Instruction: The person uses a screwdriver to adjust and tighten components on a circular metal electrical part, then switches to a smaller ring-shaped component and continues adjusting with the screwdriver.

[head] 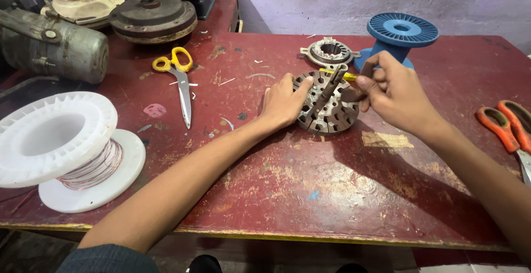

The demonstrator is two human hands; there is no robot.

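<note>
- Stator core [327, 104], a round slotted metal disc with a central shaft, lies flat on the red bench [310, 184], mid-bench toward the far side.
- Left hand [283, 103] rests on the core's left rim, fingers spread and pressing down; it steadies the core and is closed on nothing.
- Right hand [390, 88] is at the core's right edge, fingers pinched together on a small thin tool or strip [338, 74] with a yellowish tip, pointed at the upper slots.
- Judgement on progress: slots look bare, no wire coils seen in them; work on the slots appears early. Whether any slot lining is already in cannot be told.
- White spool [61, 146] with thin reddish wire stands at near left, well apart from the core.
- Blue spool [399, 34] stands just beyond the right hand; a second, smaller stator [330, 51] lies far of the core.
- Yellow-handled scissors [178, 77] lie left of the core; orange-handled scissors [511, 126] at the right edge.
</note>
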